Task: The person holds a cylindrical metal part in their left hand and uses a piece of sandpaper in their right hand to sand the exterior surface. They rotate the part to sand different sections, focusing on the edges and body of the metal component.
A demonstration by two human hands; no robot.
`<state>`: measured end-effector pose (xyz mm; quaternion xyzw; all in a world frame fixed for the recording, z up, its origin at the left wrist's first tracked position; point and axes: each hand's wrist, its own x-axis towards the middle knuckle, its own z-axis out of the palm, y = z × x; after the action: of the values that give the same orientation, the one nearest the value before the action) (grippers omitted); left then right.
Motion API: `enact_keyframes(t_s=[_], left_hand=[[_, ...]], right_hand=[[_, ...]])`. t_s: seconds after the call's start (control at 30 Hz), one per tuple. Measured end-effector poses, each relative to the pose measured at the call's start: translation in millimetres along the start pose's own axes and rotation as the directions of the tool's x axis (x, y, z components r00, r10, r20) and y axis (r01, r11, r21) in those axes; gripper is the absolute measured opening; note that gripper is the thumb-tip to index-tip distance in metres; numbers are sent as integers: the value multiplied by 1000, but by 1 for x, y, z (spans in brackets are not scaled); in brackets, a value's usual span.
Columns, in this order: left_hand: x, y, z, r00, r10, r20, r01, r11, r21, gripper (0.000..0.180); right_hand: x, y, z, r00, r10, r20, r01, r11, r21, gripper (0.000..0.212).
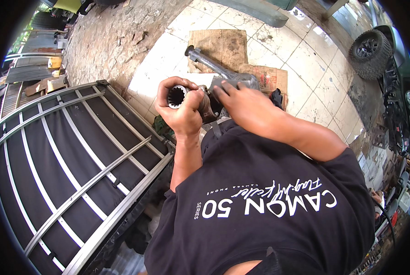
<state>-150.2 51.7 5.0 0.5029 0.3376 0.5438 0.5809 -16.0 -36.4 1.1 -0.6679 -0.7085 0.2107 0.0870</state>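
My left hand (183, 103) is wrapped round a splined metal sleeve (175, 97), whose toothed round opening points up at me. The sleeve looks like the slip yoke of a drive shaft, and its forked end shows reddish-brown by the palm. My right hand (244, 103) is bent over a dark grey flat piece (218, 82), perhaps sandpaper, pressed beside the sleeve's forked end. That hand's fingertips hide part of the piece. Beyond both hands, a grey metal shaft (214, 65) with a dark flange lies across flattened cardboard (232, 41).
White floor tiles (301, 68) surround the cardboard, with rough ground (118, 41) farther left. A dark panel with metal ribs (76, 174) stands close on my left. At the right is a vehicle with a knobbly tyre (370, 54). A grey-green beam (255, 13) crosses the far side.
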Motion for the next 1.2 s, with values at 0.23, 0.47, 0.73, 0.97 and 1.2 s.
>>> enact_keyframes(t_s=[0.23,0.47,0.73,0.97,1.2], left_hand=[[-1,-1,1,999,-17,-38,13,996,-91,25],[-10,3,13,999,-36,-8,36,999,36,22],[-11,3,23,998,-48,42,48,999,-9,21],[-10,2,24,999,-52,3,52,995,-87,20],[1,4,31,998,38,49,-37,999,-29,21]], right_hand=[[-11,9,-1,981,-133,-144,134,991,-7,43],[0,18,4,997,-78,-24,80,994,74,53],[1,24,2,989,-114,-91,119,991,56,45],[-28,25,-18,980,-179,-89,180,984,-3,42],[-14,19,-50,993,-39,112,17,981,193,59]])
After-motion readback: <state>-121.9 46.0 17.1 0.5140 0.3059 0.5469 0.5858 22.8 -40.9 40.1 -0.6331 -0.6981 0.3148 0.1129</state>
